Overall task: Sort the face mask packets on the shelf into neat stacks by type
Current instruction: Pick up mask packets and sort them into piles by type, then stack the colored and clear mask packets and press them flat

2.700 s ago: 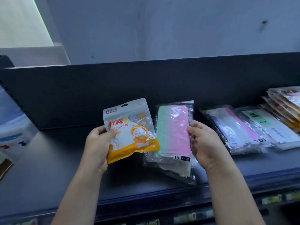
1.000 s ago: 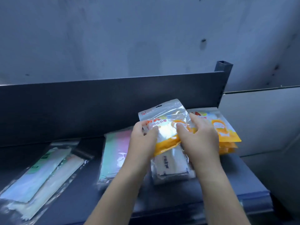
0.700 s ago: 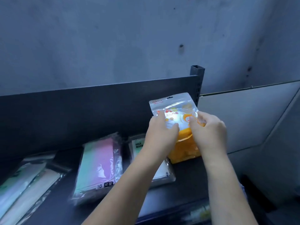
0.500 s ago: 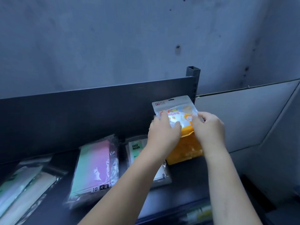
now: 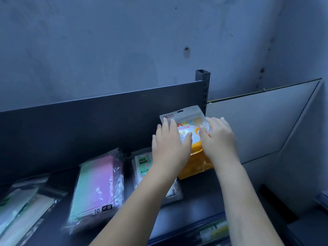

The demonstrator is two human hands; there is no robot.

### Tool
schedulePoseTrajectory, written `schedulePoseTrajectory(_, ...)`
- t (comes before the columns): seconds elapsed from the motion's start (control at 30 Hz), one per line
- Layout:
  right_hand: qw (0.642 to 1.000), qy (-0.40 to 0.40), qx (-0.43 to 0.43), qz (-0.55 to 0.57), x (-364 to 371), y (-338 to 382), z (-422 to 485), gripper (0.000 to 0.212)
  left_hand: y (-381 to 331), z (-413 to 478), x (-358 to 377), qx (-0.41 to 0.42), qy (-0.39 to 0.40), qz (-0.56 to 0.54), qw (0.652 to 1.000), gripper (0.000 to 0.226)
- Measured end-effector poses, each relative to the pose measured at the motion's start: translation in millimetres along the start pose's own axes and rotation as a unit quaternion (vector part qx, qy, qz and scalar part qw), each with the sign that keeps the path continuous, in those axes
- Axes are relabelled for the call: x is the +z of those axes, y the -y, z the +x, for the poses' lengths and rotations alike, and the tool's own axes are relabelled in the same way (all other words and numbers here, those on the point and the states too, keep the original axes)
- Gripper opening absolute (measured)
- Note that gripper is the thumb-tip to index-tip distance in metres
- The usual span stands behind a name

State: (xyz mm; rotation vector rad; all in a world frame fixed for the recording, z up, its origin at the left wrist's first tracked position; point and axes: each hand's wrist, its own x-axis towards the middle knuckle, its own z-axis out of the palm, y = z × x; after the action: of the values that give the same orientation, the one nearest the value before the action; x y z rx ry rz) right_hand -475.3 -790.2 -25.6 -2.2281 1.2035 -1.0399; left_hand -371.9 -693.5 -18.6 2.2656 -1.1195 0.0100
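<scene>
Far left of both grips, at the frame edge: a loose pile of clear mask packets (image 5: 19, 213), pale green and white, overlapping on the dark shelf (image 5: 195, 201). Print too blurred to read.

Closer, still left of the left grip: pink-green gradient mask packet (image 5: 96, 189), flat on the shelf, "10" on its near end, more packets under it.

Just left of the left grip and partly under its forearm: FACE MASK packet (image 5: 142, 166), green label, flat on the shelf. How many lie below it I cannot tell.

Left grip (image 5: 170, 148): wide, fingers straight and spread, palm down on the left half of the orange cartoon mask packet (image 5: 186, 125), thumb across the packet's front.

Orange cartoon mask packet sits between the two grips, on top of an orange packet stack (image 5: 197, 166) at the shelf's right end. Its clear top edge with the hang hole points at the shelf back panel (image 5: 88, 125).

Right grip (image 5: 218, 139): on the packet's right edge, fingers slightly bent over crinkled plastic, thumb on the front. Pinching or just pressing, cannot tell.

Behind the right grip: the shelf upright post (image 5: 202, 86), slotted. Right of it: a pale grey panel (image 5: 257, 121).
</scene>
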Motion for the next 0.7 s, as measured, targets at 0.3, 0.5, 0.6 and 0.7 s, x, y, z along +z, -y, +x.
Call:
schedulePoseTrajectory(0.3,0.994,0.034,-0.106,-0.004,18.0,57.6,-38.6,0.061,60.4,-30.1,-52.2,0.003,-0.061,0.106,0.992,0.07)
schedulePoseTrajectory(0.5,0.98,0.122,-0.16,0.0,59.8,109.4,-71.9,0.067,117.3,-59.7,-82.3,-0.051,-0.013,0.17,0.984,0.072)
schedulePoseTrajectory(0.6,0.972,0.152,-0.181,0.013,80.9,136.0,-93.5,0.065,151.6,-76.9,-100.7,-0.107,-0.025,0.178,0.978,0.074)
schedulePoseTrajectory(0.7,0.96,0.186,-0.211,0.011,98.8,160.0,-115.4,0.059,186.1,-93.0,-122.7,-0.155,-0.03,0.176,0.972,0.074)
